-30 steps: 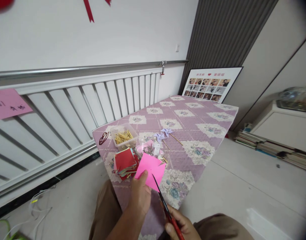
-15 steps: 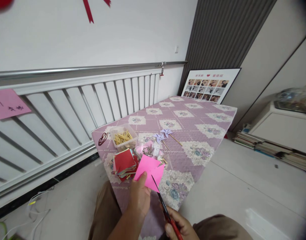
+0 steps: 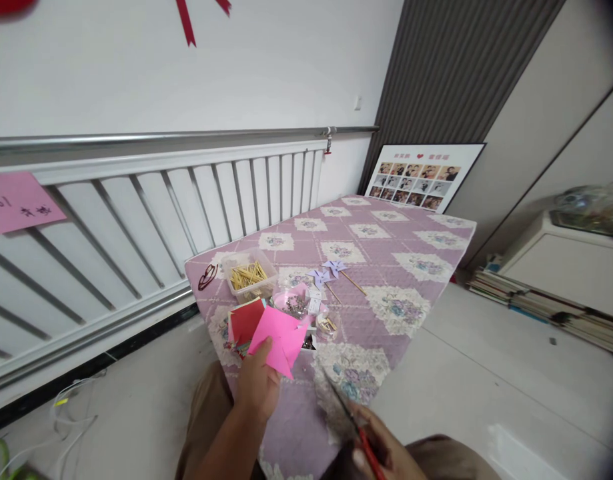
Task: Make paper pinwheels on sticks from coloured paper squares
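A bright pink paper square [image 3: 281, 337] with slits cut in from its corners is pinched in my left hand [image 3: 260, 380], thumb on top. My right hand [image 3: 379, 440] grips red-handled scissors [image 3: 350, 415], their dark blades pointing up and left, apart from the paper. Just behind the pink sheet lies a stack of coloured paper squares [image 3: 246, 321], red on top, partly hidden by it. Beyond sit a pink dish of small metal pieces [image 3: 295, 303] and a small clear cup of gold-coloured pieces [image 3: 327, 325]. Two lilac paper pinwheels [image 3: 320, 277] on sticks rest on the tablecloth.
A clear plastic box of wooden sticks [image 3: 249, 275] stands at the table's left side, beside dark red-framed glasses [image 3: 207, 277]. The floral tablecloth [image 3: 356, 267] runs back to a framed photo board [image 3: 421, 177]. A white radiator [image 3: 236, 193] lines the left wall.
My left hand has shifted left with the pink paper. My right hand has drawn the scissors away from the sheet, down and to the right.
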Motion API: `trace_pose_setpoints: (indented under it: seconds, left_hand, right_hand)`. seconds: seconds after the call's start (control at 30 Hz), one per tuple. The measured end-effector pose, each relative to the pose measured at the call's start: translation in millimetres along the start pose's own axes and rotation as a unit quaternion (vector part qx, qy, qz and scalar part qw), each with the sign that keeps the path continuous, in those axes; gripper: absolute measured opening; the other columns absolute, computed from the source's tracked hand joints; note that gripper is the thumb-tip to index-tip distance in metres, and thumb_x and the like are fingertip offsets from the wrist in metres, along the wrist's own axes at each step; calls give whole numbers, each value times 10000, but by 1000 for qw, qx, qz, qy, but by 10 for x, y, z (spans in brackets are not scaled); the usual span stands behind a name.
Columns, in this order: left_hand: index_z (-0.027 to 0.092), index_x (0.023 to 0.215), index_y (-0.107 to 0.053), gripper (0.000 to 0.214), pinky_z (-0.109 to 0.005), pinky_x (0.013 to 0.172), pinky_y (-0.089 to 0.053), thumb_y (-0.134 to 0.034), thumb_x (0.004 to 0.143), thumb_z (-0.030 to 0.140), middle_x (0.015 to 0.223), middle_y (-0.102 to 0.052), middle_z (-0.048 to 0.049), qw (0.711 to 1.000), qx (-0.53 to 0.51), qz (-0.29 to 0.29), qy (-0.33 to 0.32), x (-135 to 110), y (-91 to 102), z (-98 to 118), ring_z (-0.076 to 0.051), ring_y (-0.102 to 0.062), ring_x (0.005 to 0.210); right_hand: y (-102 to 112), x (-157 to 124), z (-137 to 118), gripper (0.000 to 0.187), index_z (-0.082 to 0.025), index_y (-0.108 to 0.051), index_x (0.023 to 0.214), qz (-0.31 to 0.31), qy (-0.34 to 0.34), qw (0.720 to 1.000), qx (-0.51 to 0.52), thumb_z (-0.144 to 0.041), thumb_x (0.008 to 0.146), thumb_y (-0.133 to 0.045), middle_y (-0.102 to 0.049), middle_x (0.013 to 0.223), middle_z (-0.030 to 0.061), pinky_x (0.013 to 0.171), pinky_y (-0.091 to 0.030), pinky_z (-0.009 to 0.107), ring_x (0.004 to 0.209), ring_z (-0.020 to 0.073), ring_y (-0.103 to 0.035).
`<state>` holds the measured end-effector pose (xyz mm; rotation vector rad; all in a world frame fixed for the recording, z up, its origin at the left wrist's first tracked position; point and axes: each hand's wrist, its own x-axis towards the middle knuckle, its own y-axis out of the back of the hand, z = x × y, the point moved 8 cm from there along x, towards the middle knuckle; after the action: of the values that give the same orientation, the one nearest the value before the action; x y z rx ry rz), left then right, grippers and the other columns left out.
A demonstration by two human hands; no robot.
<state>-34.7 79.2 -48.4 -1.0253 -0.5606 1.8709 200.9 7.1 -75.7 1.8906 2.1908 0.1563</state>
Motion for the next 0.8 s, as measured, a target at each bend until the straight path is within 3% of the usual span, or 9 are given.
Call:
trace_pose_setpoints:
  seconds: [0.1,0.2,0.3,0.47,0.67,0.8]
  left_hand:
    - [160,981,-653,225,-217,690,-552,-621,780,64,945,-729,-57,1000,9,-15,20,-18,47,23,-129,-682,762]
    - [166,979,-663,239,-252,713,-558,-671,750,100,934,-734,-60,997,28,-46,54,-58,84,-68,-159,-688,777]
    - [154,1036,-647,342,-309,767,-557,-723,704,125,996,-729,-82,994,44,-69,77,-99,114,-167,-208,-692,852]
    - [136,1070,-625,408,-328,716,-547,-757,689,196,966,-728,-109,982,67,-141,104,-195,13,-232,-236,-694,797]
    - [128,957,-657,317,-304,578,-519,-763,695,270,826,-731,-102,971,112,-171,120,-253,-49,-202,-215,-670,638]
    - [115,942,-665,294,-314,540,-515,-736,730,304,764,-721,-112,963,136,-194,126,-251,-85,-163,-221,-663,586]
  right_hand:
    - [426,220,190,612,-163,-559,1219,130,-16,989,-75,-503,714,-615,-726,749,73,639,-565,304,698,246,-695]
    - [724,513,223,589,-131,-477,1266,180,-30,954,-239,-430,761,-517,-732,854,96,676,-550,306,719,239,-703]
    - [835,851,176,556,-109,-440,1297,149,-58,892,-422,-383,815,-479,-738,943,122,682,-529,296,775,243,-714]
    - [908,1291,51,450,-85,-530,1193,153,-51,857,-489,-368,843,-511,-711,961,207,759,-480,368,922,330,-669]
    - [881,1433,37,226,-128,-647,958,168,-50,855,-488,-276,819,-548,-657,1028,213,840,-437,455,1040,361,-581]
    - [754,1328,-65,257,-153,-642,1011,156,-11,894,-421,-268,792,-571,-646,1104,185,903,-430,478,1113,350,-552]
